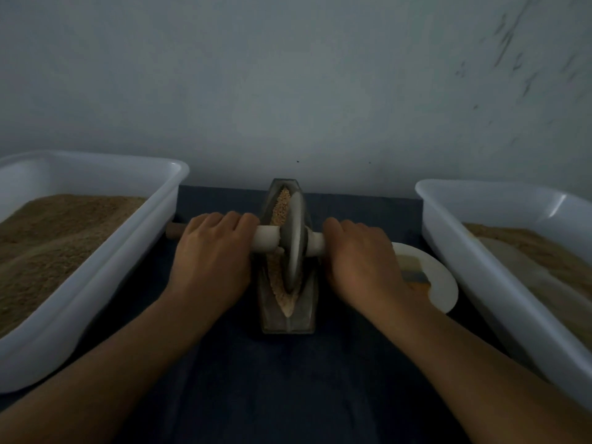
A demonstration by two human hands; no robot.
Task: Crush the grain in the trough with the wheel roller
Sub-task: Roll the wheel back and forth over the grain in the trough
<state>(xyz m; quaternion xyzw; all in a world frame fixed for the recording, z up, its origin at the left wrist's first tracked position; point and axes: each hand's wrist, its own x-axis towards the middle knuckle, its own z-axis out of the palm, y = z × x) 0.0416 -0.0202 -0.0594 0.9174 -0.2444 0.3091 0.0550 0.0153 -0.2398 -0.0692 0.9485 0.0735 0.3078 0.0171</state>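
A narrow boat-shaped metal trough [307, 307] lies lengthwise in the middle of the dark cloth, with tan grain [278, 206] along its groove. A grey metal wheel roller [294, 241] stands upright in the groove, about mid-length. Its axle handle [266, 240] runs crosswise through the wheel. My left hand [213, 254] grips the handle left of the wheel. My right hand [358, 261] grips the handle right of the wheel. The handle's brown wooden end [174, 231] sticks out past my left hand.
A white plastic tub [105, 267] of brown grain stands at the left, another white tub [480, 270] with pale crushed grain at the right. A white curved scraper [443, 283] lies under my right wrist. A grey wall rises right behind the trough.
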